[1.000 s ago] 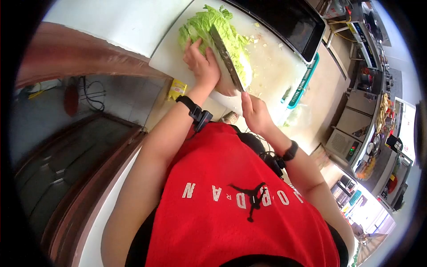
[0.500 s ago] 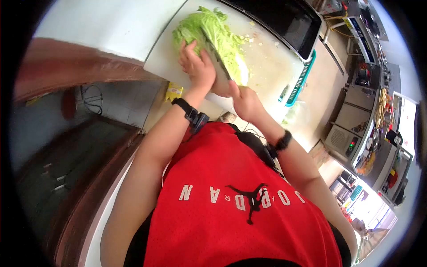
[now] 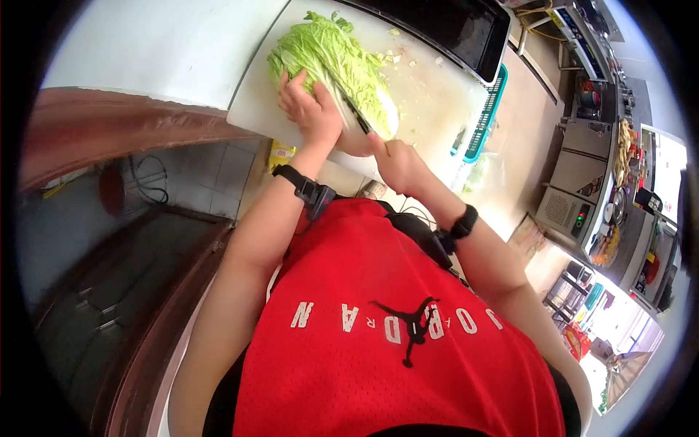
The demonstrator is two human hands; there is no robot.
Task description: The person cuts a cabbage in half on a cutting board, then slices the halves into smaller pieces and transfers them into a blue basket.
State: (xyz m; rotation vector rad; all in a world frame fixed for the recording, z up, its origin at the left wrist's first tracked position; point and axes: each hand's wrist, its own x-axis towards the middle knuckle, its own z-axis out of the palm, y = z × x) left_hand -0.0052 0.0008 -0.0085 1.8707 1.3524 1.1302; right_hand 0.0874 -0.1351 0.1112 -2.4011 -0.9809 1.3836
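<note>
A pale green napa cabbage (image 3: 346,47) lies on a white cutting board (image 3: 429,109). My left hand (image 3: 312,113) is on the cabbage's near left side, its curved fingers holding it. My right hand (image 3: 400,166) is closed around the handle of a kitchen knife (image 3: 357,111). The dark spine of the knife runs diagonally across the cabbage, with the wide blade partly behind my left hand. How deep the edge sits in the leaves is hidden.
Behind the board stands a black tray (image 3: 451,29). A teal plastic basket (image 3: 486,116) is at its right end. Small pale scraps (image 3: 397,57) lie on the board. A yellow packet (image 3: 282,154) sits below, and kitchen counters with equipment (image 3: 575,175) line the right side.
The view has shifted slightly, so the board and cabbage appear a little further left. The knife lies at a similar slant over the cabbage, and both hands keep their holds.
</note>
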